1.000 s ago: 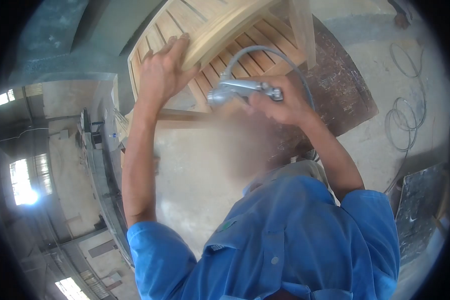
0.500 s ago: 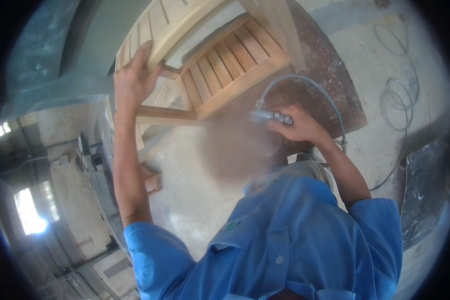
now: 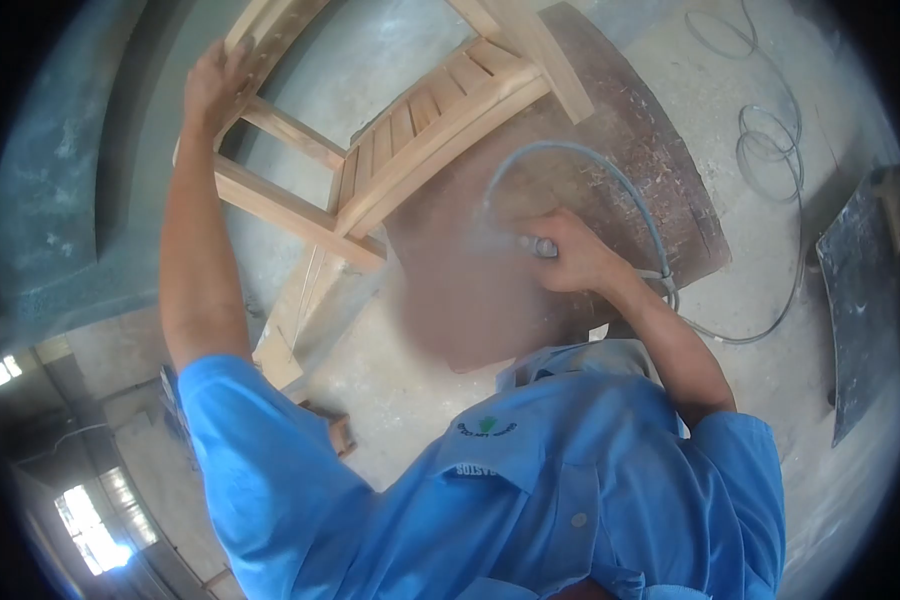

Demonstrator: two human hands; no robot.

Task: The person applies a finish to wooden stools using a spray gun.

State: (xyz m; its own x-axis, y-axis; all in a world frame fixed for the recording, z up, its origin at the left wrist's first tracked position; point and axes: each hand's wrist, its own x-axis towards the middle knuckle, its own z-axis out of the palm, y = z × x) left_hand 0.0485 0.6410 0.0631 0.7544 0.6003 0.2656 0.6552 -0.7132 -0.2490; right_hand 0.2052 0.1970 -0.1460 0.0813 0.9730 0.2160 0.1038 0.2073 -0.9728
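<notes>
My left hand (image 3: 215, 90) grips a rail of a bare wooden chair (image 3: 440, 125) at the upper left, fingers curled over the wood. The chair is tilted, its slatted part toward the middle of the view. In my right hand (image 3: 578, 258) is a small metal spray gun (image 3: 543, 246), its nozzle end lost in a hazy blur. A grey-blue hose (image 3: 620, 172) arcs up from the gun and back down past my right wrist. Below the chair is a brown, worn round-edged board (image 3: 660, 165), partly hidden by the blur.
A thin hose (image 3: 770, 150) lies coiled on the pale concrete floor (image 3: 740, 400) at the right. Close to the right edge a dark panel (image 3: 870, 310) leans. Wooden pieces (image 3: 278, 362) lie on the floor below the chair, and a bright window (image 3: 95, 525) shows at lower left.
My left hand has moved up and left with the chair, which has turned so its slats appear narrower. My right hand keeps the spray gun in nearly the same place, slightly lower.
</notes>
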